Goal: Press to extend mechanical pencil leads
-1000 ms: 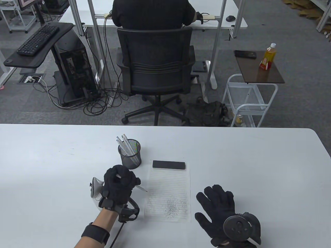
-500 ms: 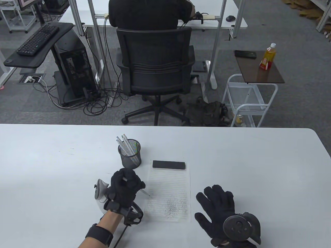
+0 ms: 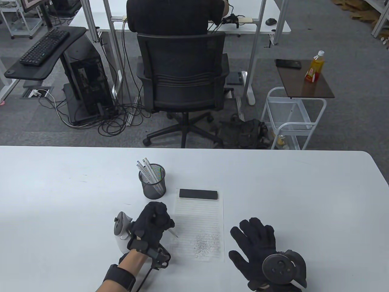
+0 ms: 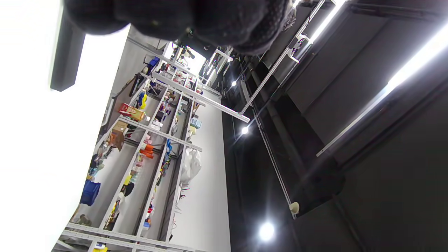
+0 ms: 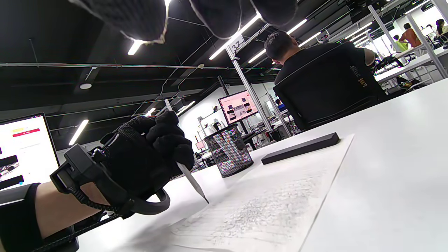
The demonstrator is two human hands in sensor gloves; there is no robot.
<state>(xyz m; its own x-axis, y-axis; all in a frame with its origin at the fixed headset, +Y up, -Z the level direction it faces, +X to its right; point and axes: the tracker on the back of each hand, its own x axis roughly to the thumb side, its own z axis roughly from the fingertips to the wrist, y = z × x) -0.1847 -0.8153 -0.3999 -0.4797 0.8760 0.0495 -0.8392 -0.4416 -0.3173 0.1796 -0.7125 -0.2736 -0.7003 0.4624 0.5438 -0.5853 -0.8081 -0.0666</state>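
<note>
My left hand (image 3: 153,220) grips a white mechanical pencil (image 3: 172,232) in a closed fist, tip pointing down at the left edge of the lined paper (image 3: 199,226). In the right wrist view the pencil (image 5: 190,182) runs through the left hand (image 5: 147,161), its cap end sticking up by the thumb and its tip just above the paper (image 5: 276,206). My right hand (image 3: 255,243) rests flat and spread on the table right of the paper, holding nothing. A black mesh cup (image 3: 153,182) behind the left hand holds several more white pencils (image 3: 146,170).
A black rectangular block (image 3: 198,193) lies across the top of the paper. Grey lead marks (image 3: 206,243) cover the paper's lower part. The white table (image 3: 304,197) ends at a far edge, with an office chair and a seated person beyond it.
My left hand has moved right and slightly nearer with the pencil, bringing the tip over the paper's left edge. The right hand has not moved.
</note>
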